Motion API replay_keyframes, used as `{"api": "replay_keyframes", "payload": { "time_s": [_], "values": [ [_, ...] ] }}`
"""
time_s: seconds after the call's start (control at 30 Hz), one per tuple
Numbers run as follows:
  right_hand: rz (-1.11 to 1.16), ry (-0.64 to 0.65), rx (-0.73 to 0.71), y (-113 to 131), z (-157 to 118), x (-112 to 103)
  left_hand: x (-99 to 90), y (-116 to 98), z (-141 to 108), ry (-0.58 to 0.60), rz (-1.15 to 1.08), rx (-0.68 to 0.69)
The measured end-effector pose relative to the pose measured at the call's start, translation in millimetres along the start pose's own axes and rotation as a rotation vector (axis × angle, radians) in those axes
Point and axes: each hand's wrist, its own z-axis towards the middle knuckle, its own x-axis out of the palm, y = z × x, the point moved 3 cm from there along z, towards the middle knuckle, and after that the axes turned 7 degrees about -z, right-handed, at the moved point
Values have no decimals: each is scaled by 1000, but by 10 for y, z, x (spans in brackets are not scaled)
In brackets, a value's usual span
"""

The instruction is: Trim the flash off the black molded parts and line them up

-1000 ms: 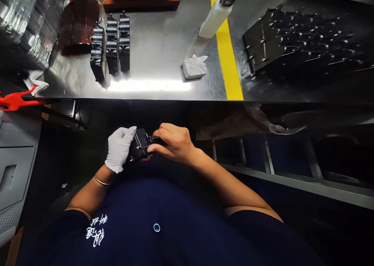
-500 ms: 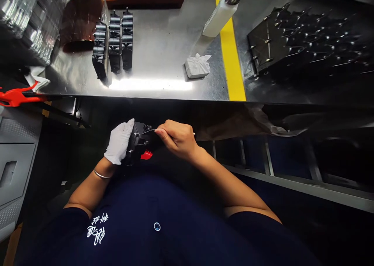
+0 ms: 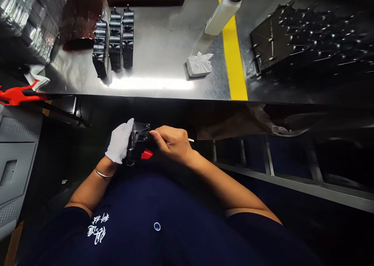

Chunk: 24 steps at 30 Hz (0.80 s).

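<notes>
- My white-gloved left hand (image 3: 119, 141) closes its fingers on a black, metal-pinned block (image 3: 136, 144), below the steel bench's (image 3: 157, 44) edge.
- My bare right hand (image 3: 175, 143) pinches a slim, pale-ended stick (image 3: 191, 140).

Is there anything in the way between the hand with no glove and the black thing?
Nothing I can see blocks it. The right hand is close beside the black part, which the gloved left hand holds. Only the thin tool in the right hand seems to reach across.
</notes>
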Motion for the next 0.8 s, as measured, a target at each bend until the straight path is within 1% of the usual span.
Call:
{"api": "replay_keyframes", "payload": {
  "time_s": [0.1,0.17,0.2,0.27,0.3,0.37,0.5,0.57,0.63,0.67,0.7,0.73,0.77,0.8],
  "values": [
    [247,110,-6,-14,1,16,2,-7,-15,14,-1,-8],
    [345,111,-34,-20,11,-18,7,-40,-33,14,-12,6],
    [342,88,-35,-24,18,-44,8,-63,-43,9,-16,19],
    [266,44,-11,-25,33,-93,6,-109,-62,-15,-23,48],
    [231,49,7,-20,39,-108,3,-128,-69,-27,-29,59],
    [213,131,44,-4,49,-114,-6,-147,-77,-46,-46,70],
    [331,366,109,-1,55,-110,-25,-119,-86,-83,-80,73],
    [431,462,113,-15,50,-119,-20,-105,-98,-90,-89,89],
    [592,556,67,-17,34,-126,-10,-105,-115,-104,-96,112],
    [686,575,31,-12,26,-133,-6,-111,-122,-119,-99,127],
    [764,563,-6,-9,21,-142,-4,-120,-127,-136,-105,143],
    [804,515,-37,-8,20,-152,-3,-129,-130,-152,-112,159],
    [793,438,-62,-10,22,-160,-3,-135,-129,-165,-117,171],
    [729,346,-79,-13,25,-166,-2,-138,-127,-171,-120,177]
  ]
}}
